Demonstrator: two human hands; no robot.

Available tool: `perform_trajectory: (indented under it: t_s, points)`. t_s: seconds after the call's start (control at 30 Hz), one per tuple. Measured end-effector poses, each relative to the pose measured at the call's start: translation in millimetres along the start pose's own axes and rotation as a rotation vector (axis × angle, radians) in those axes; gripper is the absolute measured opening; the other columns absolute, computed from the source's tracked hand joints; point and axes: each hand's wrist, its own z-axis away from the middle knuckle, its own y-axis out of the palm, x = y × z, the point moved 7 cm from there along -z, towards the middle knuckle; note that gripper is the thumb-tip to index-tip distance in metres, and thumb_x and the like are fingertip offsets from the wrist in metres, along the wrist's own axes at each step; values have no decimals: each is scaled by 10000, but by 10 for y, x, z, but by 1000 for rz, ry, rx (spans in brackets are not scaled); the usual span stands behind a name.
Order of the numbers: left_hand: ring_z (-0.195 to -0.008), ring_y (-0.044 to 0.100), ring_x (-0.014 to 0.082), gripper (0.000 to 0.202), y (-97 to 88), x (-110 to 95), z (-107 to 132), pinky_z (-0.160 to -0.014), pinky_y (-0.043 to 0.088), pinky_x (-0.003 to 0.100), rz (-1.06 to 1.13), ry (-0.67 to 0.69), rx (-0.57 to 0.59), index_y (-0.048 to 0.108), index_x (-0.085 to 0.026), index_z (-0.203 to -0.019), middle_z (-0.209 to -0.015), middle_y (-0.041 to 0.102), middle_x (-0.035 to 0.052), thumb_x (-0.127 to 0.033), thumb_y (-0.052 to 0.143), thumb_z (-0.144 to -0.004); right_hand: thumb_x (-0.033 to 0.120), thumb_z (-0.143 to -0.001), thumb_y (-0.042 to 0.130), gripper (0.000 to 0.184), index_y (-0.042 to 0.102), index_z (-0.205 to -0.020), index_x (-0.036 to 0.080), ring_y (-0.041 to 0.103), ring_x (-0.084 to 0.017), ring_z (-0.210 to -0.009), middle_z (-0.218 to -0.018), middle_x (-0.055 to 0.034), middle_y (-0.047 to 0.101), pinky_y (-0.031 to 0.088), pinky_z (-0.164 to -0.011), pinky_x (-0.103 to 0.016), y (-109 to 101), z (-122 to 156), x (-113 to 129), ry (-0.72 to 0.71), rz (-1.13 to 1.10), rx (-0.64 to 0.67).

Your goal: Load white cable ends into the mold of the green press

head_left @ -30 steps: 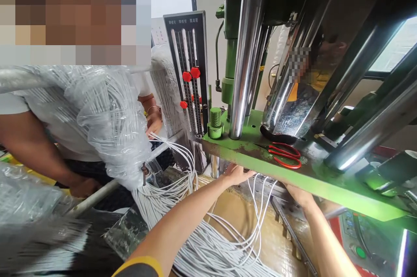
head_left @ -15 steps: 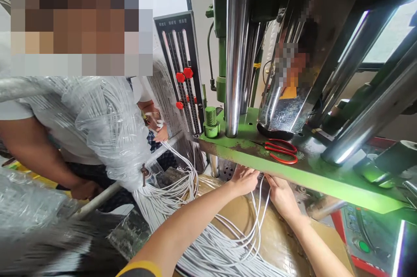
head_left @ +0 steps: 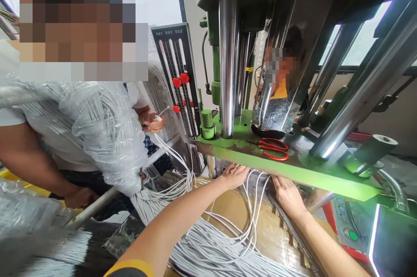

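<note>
My left hand lies with its fingers stretched out flat at the underside of the green press plate, beside several white cables. My right hand reaches to the same edge, its fingers extended and their tips partly hidden beneath the plate. It rests at a dark metal bar that slants down toward me. Between my hands the cables run up under the plate; what their ends meet there is hidden. Red-handled scissors lie on top of the plate.
A large bundle of white cables spreads over a brown sheet. At left, a person holds a cable end in one hand, behind plastic-wrapped cables. Steel columns rise from the press. A control panel stands at right.
My left hand has flattened out, and my right hand has moved apart from it to the right. The dark metal bar now shows below my right hand. The view has shifted slightly.
</note>
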Motion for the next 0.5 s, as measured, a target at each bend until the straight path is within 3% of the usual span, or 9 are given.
perform_trajectory:
  t_s: [0.2, 0.3, 0.4, 0.5]
  points:
    - [-815, 640, 217, 161, -85, -27, -75, -860, 485, 384, -32, -36, 32, 695, -162, -887, -786, 682, 73, -168, 534, -883, 35, -887, 514, 439, 537, -1303, 172, 674, -209, -941, -1100, -83, 691, 563, -807, -392, -140, -160, -40, -16, 72, 92]
    - [-993, 611, 244, 253, -191, -89, 69, -985, 433, 427, -57, -38, -15, 683, -154, -1056, -958, 691, 114, -137, 500, -883, 113, -905, 570, 405, 534, -1304, 177, 672, -210, -955, -1126, -84, 676, 572, -804, -402, -160, -208, 2, 15, 81, 99]
    - [-1207, 502, 291, 346, -297, -276, 298, -1104, 311, 516, -68, -11, -71, 632, -158, -1200, -1241, 607, 144, -137, 477, -892, 190, -918, 583, 383, 538, -1297, 168, 661, -222, -1006, -1174, -99, 662, 562, -851, -426, -144, -264, 56, 41, 50, 91]
    - [-1246, 484, 277, 320, -417, -588, 656, -1109, 337, 481, -31, 44, -71, 658, -171, -1172, -1345, 549, 129, -168, 484, -903, 75, -887, 516, 452, 515, -1334, 142, 658, -241, -1042, -1209, -137, 658, 557, -868, -410, -173, -209, 68, 56, -9, 71]
